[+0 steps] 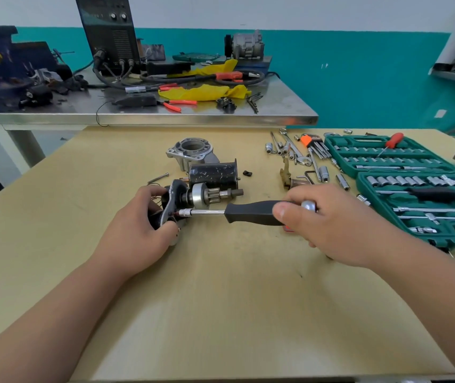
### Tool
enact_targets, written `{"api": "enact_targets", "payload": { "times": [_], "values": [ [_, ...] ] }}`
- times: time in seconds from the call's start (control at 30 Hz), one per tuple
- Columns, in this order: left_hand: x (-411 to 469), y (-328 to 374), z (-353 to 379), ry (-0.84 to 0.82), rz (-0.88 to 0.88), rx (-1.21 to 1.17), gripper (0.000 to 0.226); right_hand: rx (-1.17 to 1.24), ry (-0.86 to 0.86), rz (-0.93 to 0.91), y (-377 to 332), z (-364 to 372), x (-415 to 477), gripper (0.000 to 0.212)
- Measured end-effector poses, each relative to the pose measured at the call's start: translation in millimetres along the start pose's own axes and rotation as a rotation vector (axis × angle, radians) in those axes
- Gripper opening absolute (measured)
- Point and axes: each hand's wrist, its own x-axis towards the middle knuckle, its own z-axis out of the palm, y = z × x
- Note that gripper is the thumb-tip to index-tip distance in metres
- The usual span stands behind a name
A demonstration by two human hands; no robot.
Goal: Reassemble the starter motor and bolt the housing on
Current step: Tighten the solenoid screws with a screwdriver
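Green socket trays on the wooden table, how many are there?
2. One green socket tray lies at the far right, a red-handled screwdriver resting on it; the other tray lies nearer, right of the right hand, partly cut off by the frame edge.

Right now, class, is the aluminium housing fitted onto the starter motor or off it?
Off. The aluminium housing stands on the table behind the black cylinder, separate from the pinion assembly that the left hand grips.

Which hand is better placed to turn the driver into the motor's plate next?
Right, probably. The right hand grips the driver by its black handle, and its socket meets the plate. The left hand is busy gripping the motor.
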Motion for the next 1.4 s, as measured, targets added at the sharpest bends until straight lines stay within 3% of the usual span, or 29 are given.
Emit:
{"api": "enact_targets", "payload": {
  "times": [0.13, 0.37, 0.5, 0.6, 0.7, 0.83, 1.0, 1.13, 1.4],
  "values": [
    [2, -1, -3, -0.014, -0.011, 0.005, 0.048, -0.157, -0.081, -0.080, 5, 1, -2, 0.014],
    [-2, 1, -1, -0.002, 0.002, 0.059, 0.052, -0.314, 0.012, -0.237, 9, 9, -2, 0.024],
    [-6, 2, 3, 0.011, 0.054, 0.182, 0.058, -0.251, 0.025, -0.256, 18, 8, 1, 0.044],
    [-7, 5, 3, 0.020, 0.088, 0.259, 0.062, -0.224, 0.038, -0.263, 28, 9, 2, 0.025],
    [-7, 5, 2, 0.008, 0.114, 0.273, 0.064, -0.301, 0.003, -0.305, 37, 13, 3, 0.032],
    [-5, 1, -2, -0.033, 0.223, 0.379, 0.074, -0.555, 0.028, -0.429, 47, 21, 7, 0.041],
    [5, 7, -3, -0.073, 0.551, 0.719, 0.066, -0.700, 0.059, -0.549, 58, 32, 14, 0.044],
    [14, 9, -4, -0.109, 0.625, 0.766, 0.070, -0.705, 0.017, -0.508, 61, 30, 22, 0.042],
    [16, 15, 2, 0.030, 0.732, 0.692, 0.037, -0.703, -0.027, -0.321, 69, 42, 33, 0.044]
  ]
}}
